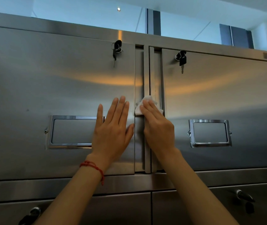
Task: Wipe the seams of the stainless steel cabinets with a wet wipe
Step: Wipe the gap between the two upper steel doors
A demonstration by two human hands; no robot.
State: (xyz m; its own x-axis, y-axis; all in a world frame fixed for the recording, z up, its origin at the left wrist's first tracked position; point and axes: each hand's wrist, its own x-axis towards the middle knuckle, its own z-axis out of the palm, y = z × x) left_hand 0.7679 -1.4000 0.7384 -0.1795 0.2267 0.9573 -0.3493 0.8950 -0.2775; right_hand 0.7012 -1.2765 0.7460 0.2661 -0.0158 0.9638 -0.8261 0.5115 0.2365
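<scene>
Right hand (157, 127) presses a crumpled white wet wipe (143, 104) flat-fingered onto the brushed-steel centre seam (147, 75); left hand (113, 125) rests released, flat, on the smooth left door (48, 82).

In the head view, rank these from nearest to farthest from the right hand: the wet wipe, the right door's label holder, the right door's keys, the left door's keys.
1. wet wipe: under the right hand, pressed on the centre seam.
2. right label holder: to the hand's right, level with it.
3. right door's keys: above, slightly right.
4. left door's keys: above, to the left, slightly farther.

Bare forearms, no sleeves; red braided string bracelet (92, 166) round the left wrist
</scene>
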